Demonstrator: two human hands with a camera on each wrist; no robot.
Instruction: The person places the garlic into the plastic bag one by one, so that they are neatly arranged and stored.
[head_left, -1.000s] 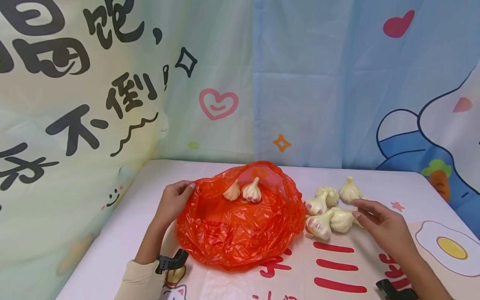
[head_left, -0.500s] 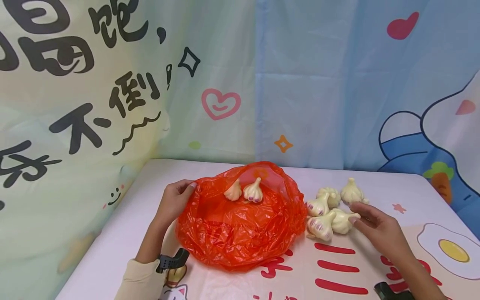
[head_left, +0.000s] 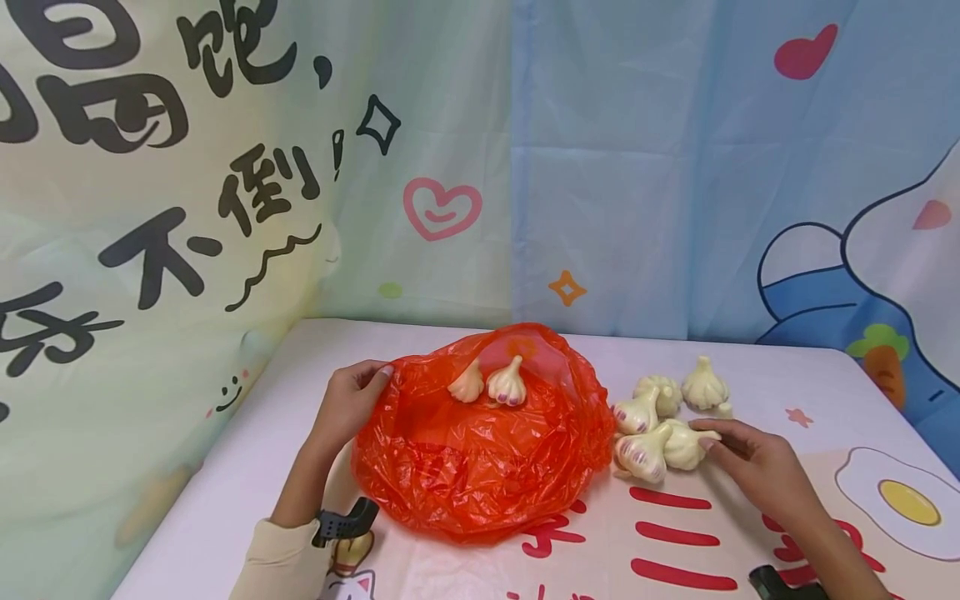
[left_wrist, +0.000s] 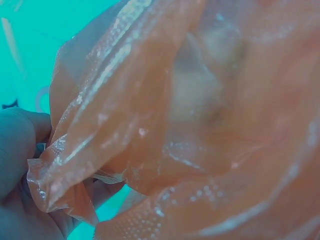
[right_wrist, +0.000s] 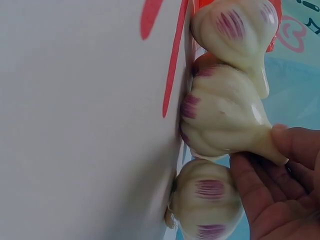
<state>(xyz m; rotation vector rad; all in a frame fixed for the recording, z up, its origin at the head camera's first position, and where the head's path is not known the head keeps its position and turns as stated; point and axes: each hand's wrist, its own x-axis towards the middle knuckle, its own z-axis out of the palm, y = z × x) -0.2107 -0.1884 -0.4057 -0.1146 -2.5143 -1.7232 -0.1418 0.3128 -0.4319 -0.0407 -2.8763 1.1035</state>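
Note:
A thin red plastic bag [head_left: 480,475] lies spread with its mouth facing up. My left hand [head_left: 351,408] pinches the left edge of its rim; the left wrist view has the crumpled film [left_wrist: 65,185] between thumb and fingers. Two garlic bulbs, one pinkish through the film [head_left: 467,383] and one whiter [head_left: 507,383], sit inside at the back. To the right of the bag, my right hand [head_left: 761,467] pinches the stem of a garlic bulb [head_left: 682,448]. That same bulb [right_wrist: 220,115] appears close up in the right wrist view, its stem between thumb and fingers.
Several more garlic bulbs cluster around the pinched one: a purple-streaked one [head_left: 641,454] beside it, others [head_left: 636,414] behind, and one [head_left: 703,385] upright at the back. The printed table [head_left: 675,525] meets a patterned cloth backdrop [head_left: 600,208].
My right hand has moved slightly left and down, and its fingers have closed on the bulb's stem. The left hand keeps its hold on the bag; the garlic has stayed put.

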